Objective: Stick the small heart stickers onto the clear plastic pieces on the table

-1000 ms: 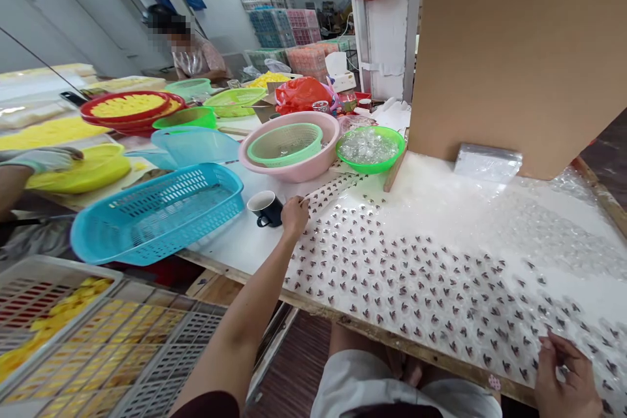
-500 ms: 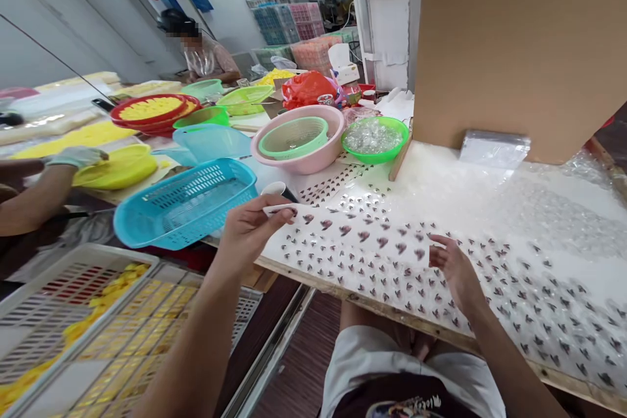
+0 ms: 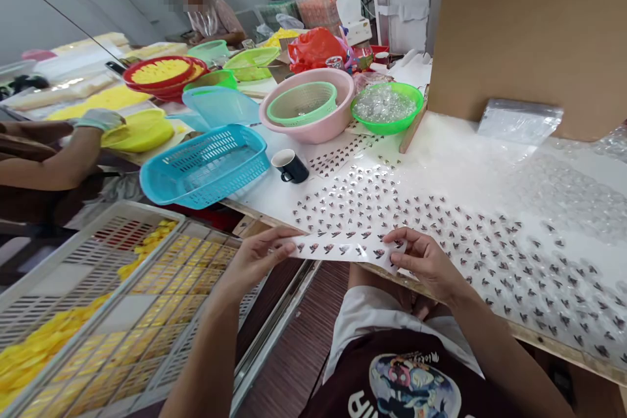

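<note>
A narrow white sticker strip printed with small dark hearts is stretched between my two hands at the table's front edge. My left hand pinches its left end, and my right hand pinches its right end. Behind the strip, the white table top carries many rows of small clear pieces with the same dark heart marks. More heart sticker sheets lie farther back beside a dark mug.
A blue basket, a pink bowl holding a green colander and a green bowl of clear pieces stand behind. A cardboard sheet rises at right. Grey crates with yellow pieces sit at my left. Another person's gloved hand is at left.
My left hand lifted a sticker strip from beside the mug and drew it toward me. My right hand came over from the far right and took the strip's other end.
</note>
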Demonstrator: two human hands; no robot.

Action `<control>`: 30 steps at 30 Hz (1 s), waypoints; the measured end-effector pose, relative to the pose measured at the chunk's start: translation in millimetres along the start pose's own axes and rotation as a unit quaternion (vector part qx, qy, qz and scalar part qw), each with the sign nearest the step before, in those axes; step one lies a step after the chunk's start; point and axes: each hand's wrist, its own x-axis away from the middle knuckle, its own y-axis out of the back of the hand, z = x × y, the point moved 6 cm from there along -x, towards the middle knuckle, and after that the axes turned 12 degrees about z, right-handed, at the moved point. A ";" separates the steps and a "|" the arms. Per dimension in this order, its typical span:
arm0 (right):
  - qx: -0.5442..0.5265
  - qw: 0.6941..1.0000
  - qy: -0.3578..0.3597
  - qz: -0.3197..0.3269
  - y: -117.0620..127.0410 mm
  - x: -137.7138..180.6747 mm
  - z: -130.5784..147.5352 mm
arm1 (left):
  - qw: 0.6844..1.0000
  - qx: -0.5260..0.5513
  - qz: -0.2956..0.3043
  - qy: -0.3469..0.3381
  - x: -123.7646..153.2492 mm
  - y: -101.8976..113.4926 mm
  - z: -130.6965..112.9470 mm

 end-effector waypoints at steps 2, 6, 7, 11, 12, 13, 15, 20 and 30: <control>-0.016 0.999 -0.017 0.022 -13.2 0.4 -9.0 | 0.997 -0.010 0.074 0.028 12.3 -24.2 -0.3; -0.020 0.999 -0.042 0.012 -31.2 -5.6 -34.1 | 0.978 0.132 0.158 0.009 35.2 -85.0 -6.2; -0.010 0.999 -0.039 -0.010 -31.8 -7.8 -40.0 | 0.970 0.187 0.156 -0.008 38.4 -99.2 -7.8; 0.046 0.994 -0.019 -0.098 -28.2 -12.9 -56.9 | 0.953 0.295 0.062 -0.027 39.1 -136.9 -5.3; 0.058 0.993 -0.020 -0.102 -27.7 -13.4 -59.8 | 0.957 0.287 0.023 -0.020 37.6 -140.4 -3.5; 0.067 0.993 -0.020 -0.099 -27.4 -13.5 -62.0 | 0.962 0.271 -0.012 -0.011 35.9 -142.1 -2.1; 0.083 0.993 -0.019 -0.084 -26.3 -12.7 -63.9 | 0.972 0.228 -0.057 0.005 32.3 -143.0 -1.1; 0.107 0.992 -0.022 -0.059 -18.0 -8.1 -61.9 | 0.975 0.213 -0.053 0.018 23.3 -144.7 0.9; 0.314 0.942 -0.032 -0.112 6.5 -5.3 -36.3 | 0.976 0.200 -0.078 0.030 10.8 -151.6 2.2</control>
